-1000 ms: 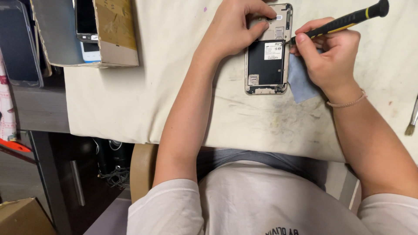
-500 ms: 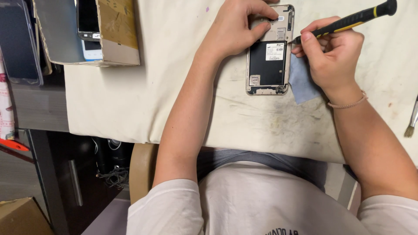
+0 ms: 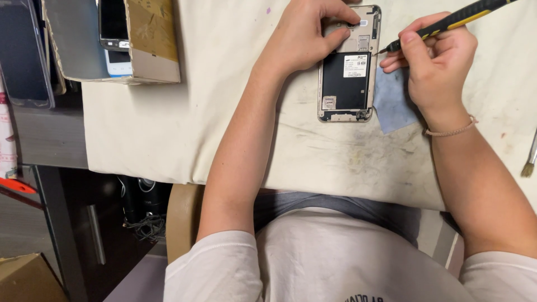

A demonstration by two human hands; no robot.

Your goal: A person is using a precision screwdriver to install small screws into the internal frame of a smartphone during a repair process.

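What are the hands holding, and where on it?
Right hand grips a screwdriver low on its handle; left hand pins the opened phone at its top.

opened phone [image 3: 348,67] lies on cloth [image 3: 224,123], box [image 3: 112,42] at left.

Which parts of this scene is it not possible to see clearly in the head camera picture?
- Head view: the screwdriver handle end is cut off by the top edge.
- The screwdriver tip beside the phone is too small to tell what it touches.
- The left hand covers the phone's upper left corner.
- The right hand hides part of the blue cloth.
- The brush is cut off by the right edge.
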